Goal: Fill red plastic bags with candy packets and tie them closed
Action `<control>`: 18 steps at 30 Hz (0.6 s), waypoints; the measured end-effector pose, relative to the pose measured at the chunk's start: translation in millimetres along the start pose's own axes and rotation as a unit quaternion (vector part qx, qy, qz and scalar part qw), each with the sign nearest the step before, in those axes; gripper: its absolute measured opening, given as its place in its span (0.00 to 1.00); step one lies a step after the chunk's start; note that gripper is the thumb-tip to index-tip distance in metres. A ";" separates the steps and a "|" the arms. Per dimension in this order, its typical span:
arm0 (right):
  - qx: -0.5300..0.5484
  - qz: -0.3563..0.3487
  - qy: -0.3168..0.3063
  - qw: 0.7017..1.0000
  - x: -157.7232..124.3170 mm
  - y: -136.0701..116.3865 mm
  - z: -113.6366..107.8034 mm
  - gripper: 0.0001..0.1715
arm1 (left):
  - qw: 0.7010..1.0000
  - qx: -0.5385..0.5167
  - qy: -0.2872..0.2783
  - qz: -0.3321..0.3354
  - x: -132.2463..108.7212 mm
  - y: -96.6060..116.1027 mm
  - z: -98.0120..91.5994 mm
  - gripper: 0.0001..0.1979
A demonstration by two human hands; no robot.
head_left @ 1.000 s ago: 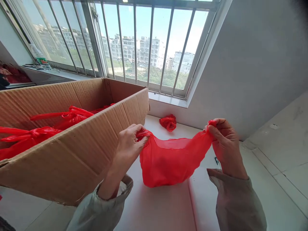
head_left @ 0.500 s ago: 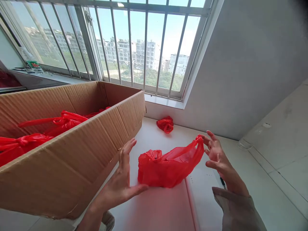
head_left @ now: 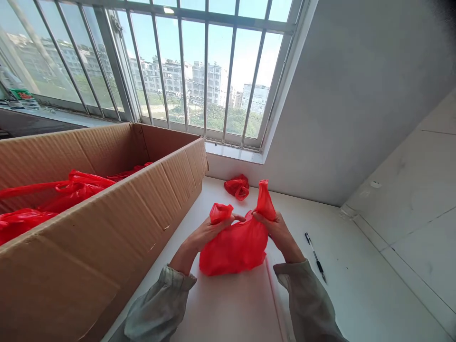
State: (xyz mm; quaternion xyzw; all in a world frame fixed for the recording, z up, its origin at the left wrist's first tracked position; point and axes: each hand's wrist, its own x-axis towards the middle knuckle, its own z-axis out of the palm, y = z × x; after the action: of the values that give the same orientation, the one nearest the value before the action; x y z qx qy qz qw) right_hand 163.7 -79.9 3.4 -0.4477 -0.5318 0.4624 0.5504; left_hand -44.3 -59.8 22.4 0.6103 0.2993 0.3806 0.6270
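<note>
In front of me a filled red plastic bag (head_left: pixel 231 251) rests on the white tabletop (head_left: pixel 228 308); its contents are hidden. My left hand (head_left: pixel 210 231) is closed round the bag's left handle, whose end puffs out above the fingers. The right handle stands up out of my right hand (head_left: pixel 272 228), which pinches it between thumb and fingers. Both hands are at the top of the bag, a short way apart.
A large cardboard box (head_left: pixel 142 209) at the left holds several knotted red bags (head_left: pixel 85 185). Against the wall lies a crumpled red bag (head_left: pixel 238 187). A pen (head_left: pixel 315 258) is on the table at right, and a clear bottle (head_left: pixel 358 202) lies farther back.
Both hands were spread and apart on either side of the bag; now they have come together and grip its handles. The right handle has been drawn upright and inward.
</note>
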 end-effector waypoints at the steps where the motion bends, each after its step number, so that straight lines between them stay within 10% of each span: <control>1: 0.047 -0.006 0.037 0.998 3.0 -2.6 1.1 0.19 | 0.999 -0.047 0.003 -0.014 3.0 0.8 -0.7 0.19; 7: 0.187 -0.002 0.053 0.981 6.2 -3.3 7.6 0.18 | 0.963 -0.228 0.145 -0.017 18.9 4.1 -12.1 0.18; 13: -0.048 -0.039 0.047 0.997 0.6 12.8 13.7 0.18 | 0.975 -0.110 0.188 -0.036 25.1 -17.1 -7.3 0.22; 18: -0.296 -0.207 -0.065 0.930 -13.6 -20.3 30.0 0.05 | 0.986 0.054 0.155 -0.027 18.0 -16.8 8.4 0.17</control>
State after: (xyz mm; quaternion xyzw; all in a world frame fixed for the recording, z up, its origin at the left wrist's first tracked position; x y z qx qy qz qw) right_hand 134.3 -96.7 22.0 -0.4395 -0.7599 0.1882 0.4405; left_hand -25.8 -48.6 7.9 0.5689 0.4295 0.4364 0.5490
